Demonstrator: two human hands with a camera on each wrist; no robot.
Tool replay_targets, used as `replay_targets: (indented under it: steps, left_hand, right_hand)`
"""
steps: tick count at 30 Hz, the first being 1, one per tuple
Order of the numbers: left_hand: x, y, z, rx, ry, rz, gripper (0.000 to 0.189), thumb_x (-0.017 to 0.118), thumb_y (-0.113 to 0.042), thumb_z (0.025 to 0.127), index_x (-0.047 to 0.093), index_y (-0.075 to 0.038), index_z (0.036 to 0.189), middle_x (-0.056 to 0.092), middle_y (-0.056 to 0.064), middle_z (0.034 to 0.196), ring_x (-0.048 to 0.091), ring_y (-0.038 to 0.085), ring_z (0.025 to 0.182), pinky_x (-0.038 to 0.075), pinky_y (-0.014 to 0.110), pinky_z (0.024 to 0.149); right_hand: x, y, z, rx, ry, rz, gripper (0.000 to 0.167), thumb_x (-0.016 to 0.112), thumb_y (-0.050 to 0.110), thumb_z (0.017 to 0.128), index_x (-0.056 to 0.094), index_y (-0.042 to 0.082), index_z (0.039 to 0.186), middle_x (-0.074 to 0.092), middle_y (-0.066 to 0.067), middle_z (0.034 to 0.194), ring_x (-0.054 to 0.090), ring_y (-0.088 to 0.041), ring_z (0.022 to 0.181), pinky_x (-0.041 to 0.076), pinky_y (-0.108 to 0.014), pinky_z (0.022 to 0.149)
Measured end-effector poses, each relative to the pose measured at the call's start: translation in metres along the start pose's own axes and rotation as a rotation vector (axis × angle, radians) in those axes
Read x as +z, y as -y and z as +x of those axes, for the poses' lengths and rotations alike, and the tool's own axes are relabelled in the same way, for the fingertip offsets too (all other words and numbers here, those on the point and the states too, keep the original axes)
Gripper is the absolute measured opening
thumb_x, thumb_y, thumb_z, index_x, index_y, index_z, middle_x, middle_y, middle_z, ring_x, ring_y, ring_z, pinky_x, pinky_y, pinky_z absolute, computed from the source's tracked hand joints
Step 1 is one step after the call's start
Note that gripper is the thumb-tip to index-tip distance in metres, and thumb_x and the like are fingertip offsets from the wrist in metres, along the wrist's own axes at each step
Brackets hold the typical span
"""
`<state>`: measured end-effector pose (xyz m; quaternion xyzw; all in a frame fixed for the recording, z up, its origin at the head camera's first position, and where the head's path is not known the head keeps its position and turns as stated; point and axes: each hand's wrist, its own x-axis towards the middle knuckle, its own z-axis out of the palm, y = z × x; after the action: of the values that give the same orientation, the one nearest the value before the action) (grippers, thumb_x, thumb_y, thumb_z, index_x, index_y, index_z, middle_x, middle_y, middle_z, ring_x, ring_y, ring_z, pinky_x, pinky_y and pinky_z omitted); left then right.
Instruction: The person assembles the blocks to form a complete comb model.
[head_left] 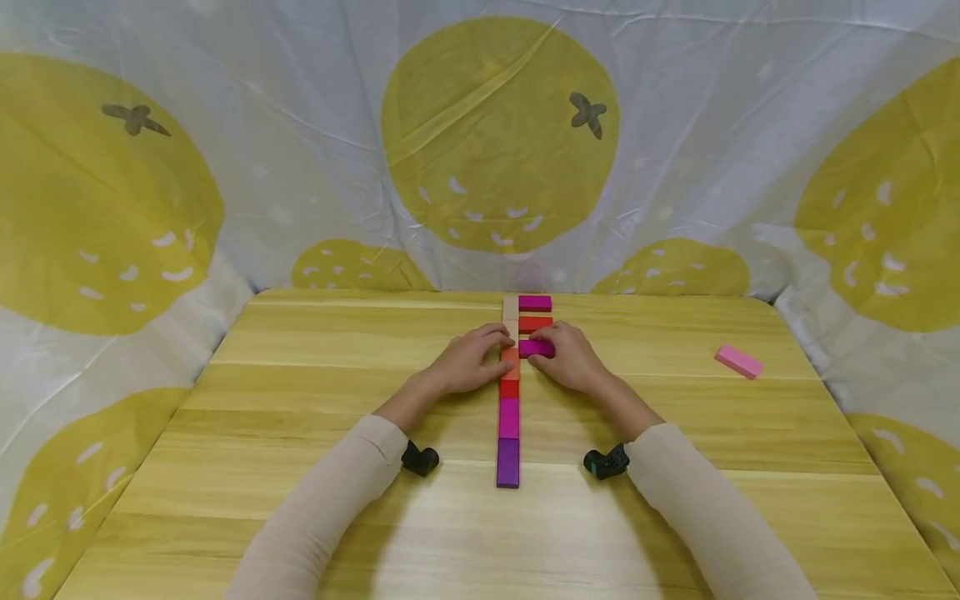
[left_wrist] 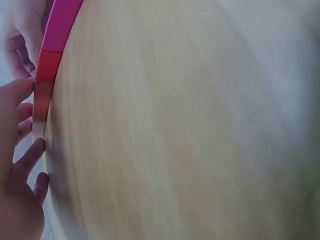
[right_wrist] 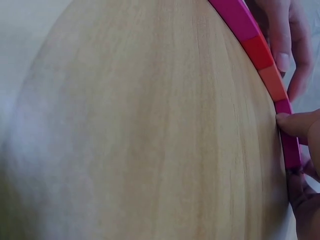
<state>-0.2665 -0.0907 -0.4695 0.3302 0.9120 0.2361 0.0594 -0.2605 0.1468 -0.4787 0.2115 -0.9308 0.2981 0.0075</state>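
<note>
A straight line of coloured wooden blocks runs away from the person: a purple block [head_left: 507, 463] nearest, then a magenta block [head_left: 508, 418], a red block [head_left: 509, 389], an orange block [head_left: 510, 360] and plain wood blocks [head_left: 511, 307]. From the left, my left hand [head_left: 471, 361] rests its thumb and fingers against the line, by the orange and plain blocks. My right hand [head_left: 568, 358] pinches a second magenta block [right_wrist: 289, 140] between thumb and fingers, its end up against the line's right side. Beyond it, another red block [head_left: 536, 324] and a third magenta block [head_left: 535, 303] stick out rightward.
A loose pink block [head_left: 738, 362] lies at the right on the wooden table [head_left: 300, 500]. A curtain printed with yellow fruit [head_left: 498, 133] surrounds the table's back and sides. Black wrist cameras [head_left: 606, 462] hang below both sleeves.
</note>
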Motion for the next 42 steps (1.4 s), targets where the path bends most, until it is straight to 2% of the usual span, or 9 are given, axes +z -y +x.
replay_targets:
  steps: [10,14,21,27,31,36,42]
  left_hand:
    - [-0.001,-0.001,-0.001,0.025,-0.017,-0.010,0.044,0.067,-0.033,0.102,0.064,-0.008,0.138,0.051,0.008,0.150,0.047,0.027,0.139,0.037,0.052,0.113]
    - [-0.001,-0.002,-0.001,0.020,-0.015,-0.022,0.044,0.067,-0.033,0.102,0.064,-0.008,0.138,0.051,0.008,0.149,0.047,0.027,0.139,0.037,0.052,0.114]
    - [-0.001,-0.001,-0.001,0.016,-0.017,-0.051,0.045,0.067,-0.033,0.102,0.063,-0.009,0.140,0.051,0.008,0.150,0.046,0.026,0.139,0.036,0.052,0.114]
    - [-0.003,-0.001,-0.002,0.041,-0.035,-0.078,0.045,0.068,-0.030,0.102,0.062,-0.007,0.140,0.050,0.009,0.150,0.046,0.026,0.139,0.035,0.043,0.116]
    - [-0.008,-0.003,-0.006,0.057,-0.048,-0.095,0.043,0.069,-0.028,0.101,0.063,-0.007,0.138,0.051,0.010,0.149,0.046,0.026,0.140,0.033,0.039,0.118]
    - [-0.013,-0.006,-0.015,0.060,-0.038,-0.111,0.042,0.070,-0.027,0.101,0.065,-0.006,0.137,0.053,0.011,0.147,0.046,0.027,0.139,0.033,0.040,0.118]
    - [-0.012,-0.012,-0.028,0.085,-0.006,-0.104,0.046,0.073,-0.028,0.099,0.064,-0.006,0.139,0.054,0.010,0.146,0.046,0.028,0.140,0.033,0.043,0.117]
  right_hand:
    - [0.001,0.001,-0.001,0.010,0.001,-0.003,0.035,0.078,0.019,0.095,0.072,-0.001,0.123,0.064,-0.017,0.114,0.058,-0.032,0.102,0.050,-0.045,0.091]
    - [0.001,0.001,-0.002,-0.011,-0.008,-0.014,0.035,0.078,0.018,0.094,0.072,-0.002,0.122,0.065,-0.018,0.114,0.059,-0.032,0.101,0.050,-0.046,0.089]
    - [-0.006,0.001,-0.007,-0.026,0.006,-0.042,0.039,0.078,0.020,0.095,0.070,0.000,0.128,0.062,-0.016,0.116,0.057,-0.030,0.100,0.050,-0.044,0.089]
    - [-0.023,-0.001,-0.014,-0.027,0.016,-0.025,0.038,0.077,0.019,0.095,0.070,0.002,0.129,0.063,-0.016,0.124,0.059,-0.033,0.110,0.049,-0.048,0.099]
    - [-0.038,-0.007,-0.022,-0.032,-0.002,-0.008,0.037,0.075,0.017,0.096,0.071,0.001,0.128,0.065,-0.017,0.122,0.061,-0.035,0.111,0.051,-0.051,0.095]
    - [-0.055,-0.022,-0.032,-0.027,-0.007,-0.008,0.036,0.075,0.016,0.097,0.070,-0.001,0.128,0.067,-0.019,0.120,0.063,-0.037,0.108,0.053,-0.052,0.090]
    - [-0.074,-0.041,-0.046,-0.019,-0.012,0.000,0.036,0.073,0.013,0.098,0.068,-0.004,0.129,0.067,-0.024,0.123,0.064,-0.041,0.107,0.053,-0.056,0.091]
